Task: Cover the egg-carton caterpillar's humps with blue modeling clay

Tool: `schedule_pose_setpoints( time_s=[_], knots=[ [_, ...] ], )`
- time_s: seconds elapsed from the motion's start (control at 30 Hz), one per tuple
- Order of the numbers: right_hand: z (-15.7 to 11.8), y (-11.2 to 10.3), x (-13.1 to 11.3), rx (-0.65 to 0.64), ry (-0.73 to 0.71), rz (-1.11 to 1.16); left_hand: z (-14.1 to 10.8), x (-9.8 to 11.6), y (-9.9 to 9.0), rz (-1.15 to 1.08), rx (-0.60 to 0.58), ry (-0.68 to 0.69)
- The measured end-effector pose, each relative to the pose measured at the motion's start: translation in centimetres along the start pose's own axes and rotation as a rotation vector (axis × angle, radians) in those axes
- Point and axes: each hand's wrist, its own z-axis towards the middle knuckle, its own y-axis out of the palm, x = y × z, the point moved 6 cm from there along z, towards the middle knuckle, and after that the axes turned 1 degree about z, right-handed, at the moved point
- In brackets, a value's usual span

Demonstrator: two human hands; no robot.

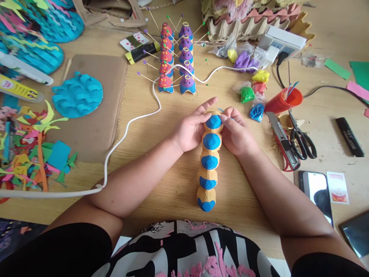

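Observation:
An egg-carton strip painted orange, with a blue patch on each bump, lies lengthwise before me on the table. My left hand grips the left side of its far end, thumb on the top bump and index finger stretched out. On the opposite side, my right hand has thumb and fingers closed at the same end bump. A thin blue piece shows by the right fingertips; its full shape is hidden. Beyond the hands stand a red egg-carton caterpillar and a purple egg-carton caterpillar, both with pin-like feelers.
A white cable crosses the table. Cardboard and paper scraps lie left. At right are bagged coloured clay, a red cup, a box cutter, scissors, a marker and a phone.

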Motion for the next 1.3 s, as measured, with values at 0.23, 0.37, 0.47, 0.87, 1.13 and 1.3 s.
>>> schedule_pose_setpoints(
  time_s=[0.23, 0.37, 0.47, 0.87, 1.13, 1.3],
  knots=[
    [-0.1, 0.0, 0.0, 0.021, 0.016, 0.020, 0.0, 0.0, -0.1, -0.017, 0.022, -0.033],
    [-0.1, -0.1, -0.1, 0.018, 0.018, 0.034, 0.2, 0.1, -0.2, 0.000, 0.022, -0.024],
    [-0.1, -0.1, -0.2, -0.004, 0.023, 0.053, 0.3, 0.1, -0.2, 0.025, 0.028, -0.004],
    [-0.2, 0.1, -0.2, -0.107, 0.082, 0.146, 0.3, 0.1, -0.2, 0.088, 0.090, 0.050],
    [0.1, -1.2, 0.0, -0.026, 0.031, 0.128, 0.3, 0.0, -0.4, 0.160, 0.107, 0.126],
    [0.1, -1.3, 0.1, -0.006, 0.060, 0.099, 0.5, 0.0, -0.5, 0.175, 0.071, 0.160]
  ],
)
